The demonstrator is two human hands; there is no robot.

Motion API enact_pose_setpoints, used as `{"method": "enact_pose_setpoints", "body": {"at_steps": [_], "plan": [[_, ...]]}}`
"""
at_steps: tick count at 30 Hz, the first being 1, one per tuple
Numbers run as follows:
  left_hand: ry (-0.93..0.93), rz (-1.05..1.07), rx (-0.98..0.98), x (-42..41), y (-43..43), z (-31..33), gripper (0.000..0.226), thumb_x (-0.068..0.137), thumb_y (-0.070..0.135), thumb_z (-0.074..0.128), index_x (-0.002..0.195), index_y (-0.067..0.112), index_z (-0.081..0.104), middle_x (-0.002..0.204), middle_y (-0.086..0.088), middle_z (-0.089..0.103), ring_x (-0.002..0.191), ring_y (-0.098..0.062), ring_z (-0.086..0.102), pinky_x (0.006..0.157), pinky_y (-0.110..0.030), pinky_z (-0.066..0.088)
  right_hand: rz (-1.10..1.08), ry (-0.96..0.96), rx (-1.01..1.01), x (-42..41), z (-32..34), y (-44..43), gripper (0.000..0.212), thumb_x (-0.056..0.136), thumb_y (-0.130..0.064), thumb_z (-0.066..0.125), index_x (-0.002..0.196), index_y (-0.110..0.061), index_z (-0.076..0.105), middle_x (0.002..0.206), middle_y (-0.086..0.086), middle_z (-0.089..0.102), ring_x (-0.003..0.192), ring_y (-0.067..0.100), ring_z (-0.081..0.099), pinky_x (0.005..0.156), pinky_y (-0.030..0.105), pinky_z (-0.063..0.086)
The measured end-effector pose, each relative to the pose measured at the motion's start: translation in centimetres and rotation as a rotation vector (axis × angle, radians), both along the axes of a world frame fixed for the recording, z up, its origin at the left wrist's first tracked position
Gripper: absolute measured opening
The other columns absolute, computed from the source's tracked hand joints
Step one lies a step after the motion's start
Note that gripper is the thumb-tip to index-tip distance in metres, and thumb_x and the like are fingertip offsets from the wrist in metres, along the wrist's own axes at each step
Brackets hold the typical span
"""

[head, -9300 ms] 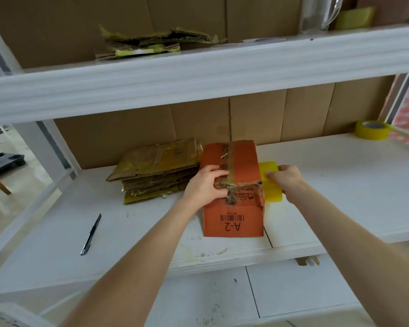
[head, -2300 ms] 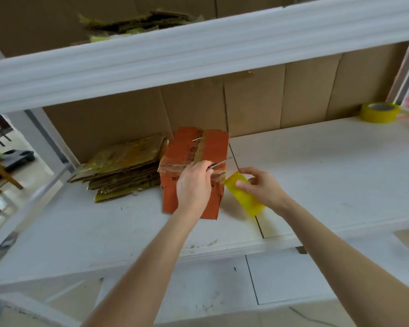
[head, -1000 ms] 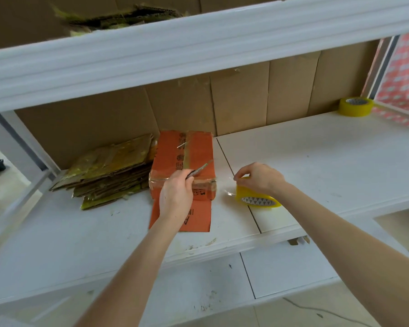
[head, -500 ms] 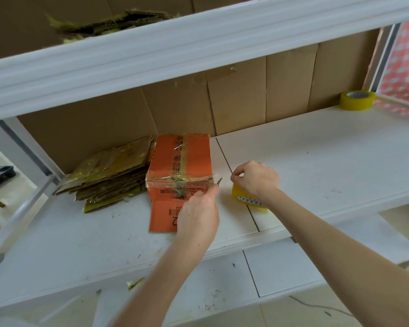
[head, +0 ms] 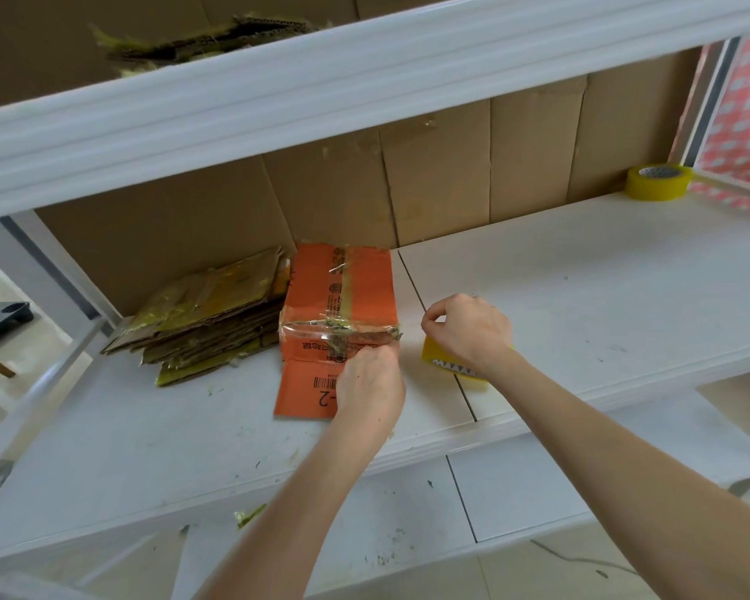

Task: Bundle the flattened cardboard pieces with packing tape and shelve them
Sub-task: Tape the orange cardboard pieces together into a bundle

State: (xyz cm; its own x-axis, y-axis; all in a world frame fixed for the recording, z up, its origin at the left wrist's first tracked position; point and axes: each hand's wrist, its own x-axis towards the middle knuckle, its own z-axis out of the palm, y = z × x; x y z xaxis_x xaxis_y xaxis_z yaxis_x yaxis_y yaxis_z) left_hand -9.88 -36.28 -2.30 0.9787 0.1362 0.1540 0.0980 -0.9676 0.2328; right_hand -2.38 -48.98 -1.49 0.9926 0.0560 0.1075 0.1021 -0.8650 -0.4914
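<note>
Near the shelf's (head: 581,296) front edge, my left hand (head: 369,378) now pinches tape (head: 321,329) onto the bundle's (head: 338,292) corner while my right hand (head: 468,331) grips the roll (head: 434,355), newly parted from it, so banding looks finished.

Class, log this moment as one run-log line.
stage: taping orange cardboard bundle | left hand: at tape band, grip hidden | right hand: holds yellow tape roll on shelf

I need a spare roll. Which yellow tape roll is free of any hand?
The far roll in the back right corner of the shelf, lying alone. The near roll is under the right hand.
</note>
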Motion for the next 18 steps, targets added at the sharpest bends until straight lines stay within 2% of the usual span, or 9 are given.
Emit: {"method": "enact_pose_setpoints", "body": {"at_steps": [6, 10, 12, 14, 16, 18], "plan": [[0.007, -0.015, -0.023, 0.2, 0.3, -0.2, 0.033, 0.088, -0.003, 0.041, 0.105, 0.017, 0.061, 0.096, -0.010, 0.065, 0.089, -0.031, 0.059, 0.062, -0.033, 0.037, -0.047, 0.034, 0.252, 0.4, 0.1, -1.6, 0.017, 0.083, -0.034, 0.056, 0.075, -0.037, 0.071, 0.083, -0.015, 0.062, 0.079, 0.017, 0.055, 0.055, 0.022, 0.037], [0.039, 0.014, -0.043, 0.3, 0.7, -0.2, 0.031, 0.089, -0.002, 0.041, 0.102, 0.017, 0.062, 0.097, -0.010, 0.065, 0.083, -0.029, 0.055, 0.062, -0.034, 0.037, 0.042, 0.127, 0.400, 0.6, 0.1, -1.7, 0.021, 0.079, -0.032, 0.064, 0.059, -0.036, 0.068, 0.078, -0.019, 0.066, 0.080, 0.013, 0.059, 0.068, 0.030, 0.052], [0.026, 0.013, -0.059, 0.5, 1.2, -0.2, 0.035, 0.088, -0.002, 0.041, 0.105, 0.018, 0.064, 0.099, -0.010, 0.067, 0.090, -0.030, 0.058, 0.064, -0.034, 0.039, 0.077, 0.148, 0.325, 0.6, 0.0, -1.6, 0.018, 0.078, -0.030, 0.065, 0.062, -0.035, 0.071, 0.075, -0.021, 0.066, 0.082, 0.014, 0.061, 0.066, 0.028, 0.051], [0.010, -0.005, -0.075, 0.3, 1.4, -0.2, 0.039, 0.090, 0.000, 0.041, 0.114, 0.021, 0.064, 0.102, -0.009, 0.068, 0.096, -0.031, 0.060, 0.069, -0.035, 0.045, 0.020, 0.099, 0.188, 0.5, -0.2, -1.4, 0.015, 0.079, -0.031, 0.060, 0.070, -0.034, 0.072, 0.079, -0.013, 0.065, 0.081, 0.020, 0.060, 0.056, 0.023, 0.042], [-0.029, -0.018, -0.084, -0.2, 1.7, 0.0, 0.040, 0.092, 0.006, 0.044, 0.122, 0.026, 0.061, 0.104, -0.006, 0.069, 0.096, -0.028, 0.061, 0.070, -0.033, 0.046, -0.060, 0.047, 0.109, 0.5, -0.2, -1.3, 0.015, 0.083, -0.034, 0.056, 0.079, -0.038, 0.070, 0.084, -0.007, 0.061, 0.082, 0.023, 0.056, 0.059, 0.025, 0.037], [-0.139, -0.022, -0.071, -1.4, 2.2, 0.2, 0.038, 0.091, 0.011, 0.048, 0.121, 0.030, 0.062, 0.098, -0.002, 0.070, 0.089, -0.024, 0.062, 0.064, -0.029, 0.043, -0.071, 0.030, 0.079, 0.7, -0.3, -1.3, 0.018, 0.085, -0.035, 0.054, 0.088, -0.038, 0.072, 0.086, -0.005, 0.058, 0.081, 0.024, 0.054, 0.064, 0.027, 0.038]]}}
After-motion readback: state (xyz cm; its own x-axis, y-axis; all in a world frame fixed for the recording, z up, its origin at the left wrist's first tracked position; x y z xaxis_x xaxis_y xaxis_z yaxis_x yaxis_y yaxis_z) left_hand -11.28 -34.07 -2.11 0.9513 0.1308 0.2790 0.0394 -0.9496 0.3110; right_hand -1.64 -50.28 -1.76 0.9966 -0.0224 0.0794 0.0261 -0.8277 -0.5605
